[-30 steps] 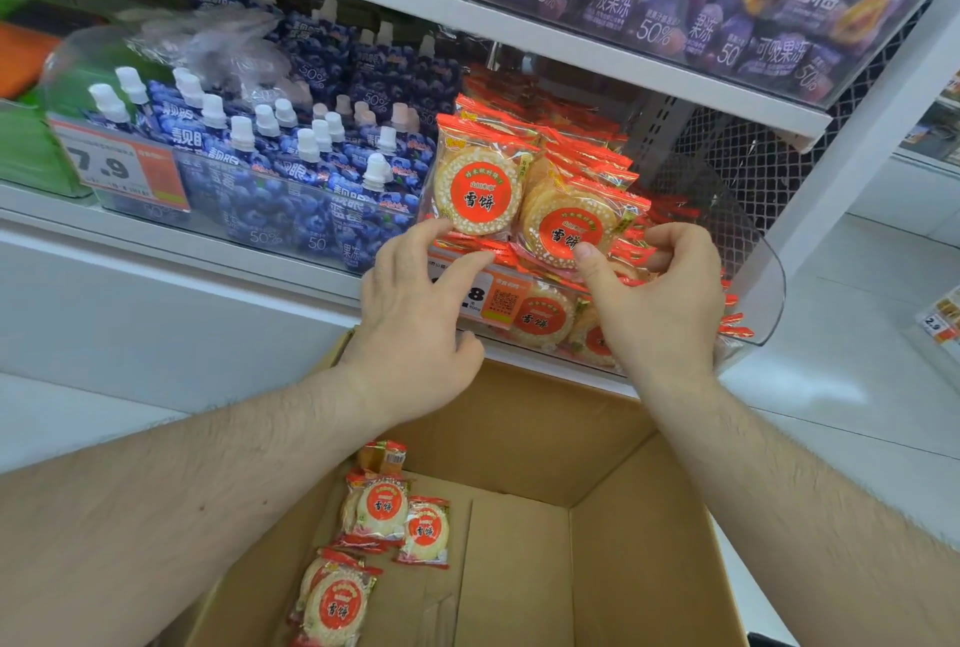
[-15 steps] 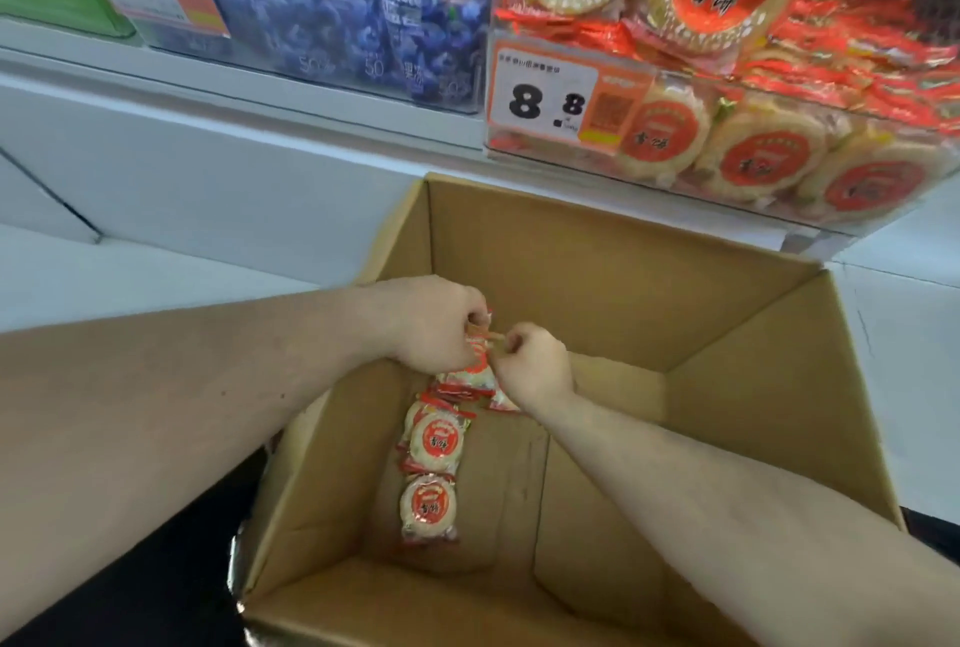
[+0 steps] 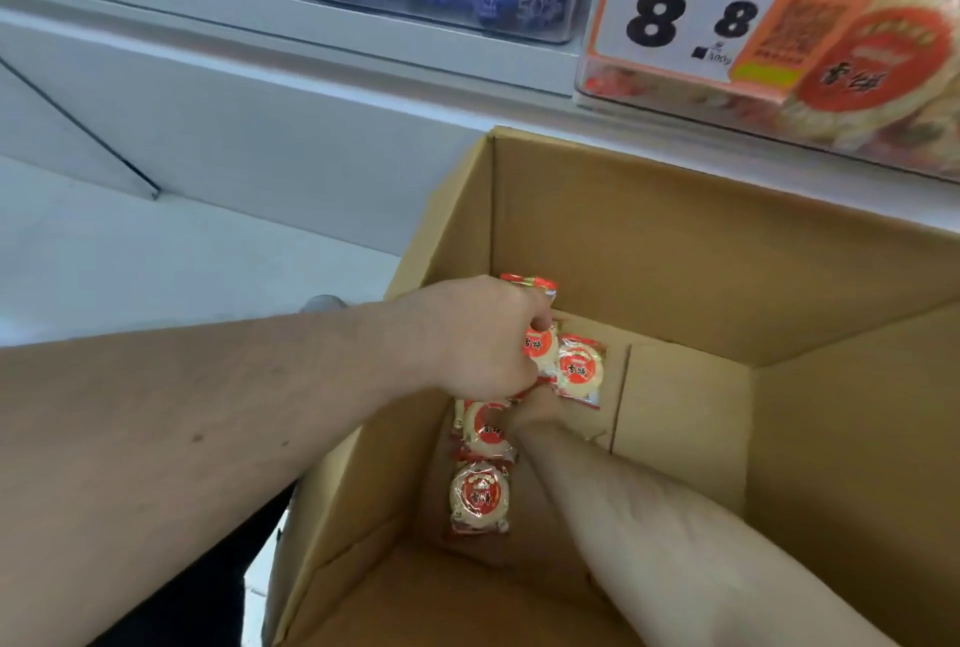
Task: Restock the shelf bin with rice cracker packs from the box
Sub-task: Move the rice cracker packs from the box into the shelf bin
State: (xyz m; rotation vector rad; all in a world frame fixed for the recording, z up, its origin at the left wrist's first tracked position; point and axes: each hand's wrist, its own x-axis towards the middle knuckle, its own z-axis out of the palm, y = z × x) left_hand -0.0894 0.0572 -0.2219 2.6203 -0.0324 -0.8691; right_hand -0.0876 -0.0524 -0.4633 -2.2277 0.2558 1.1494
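Inside box (image 3: pixel 675 241), left hand (image 3: pixel 483 334) fingers clamped on upright pack (image 3: pixel 537 350); right hand (image 3: pixel 537 407) fingers hidden, state unclear.

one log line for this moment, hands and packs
stage: picking from box | left hand: grips rice cracker packs | right hand: low in box, mostly hidden | shelf bin: untouched

L forearm (image 3: pixel 208 412) bare, no sleeve | R forearm (image 3: pixel 675 542) bare, hairy | dark clothing (image 3: pixel 208 594) below
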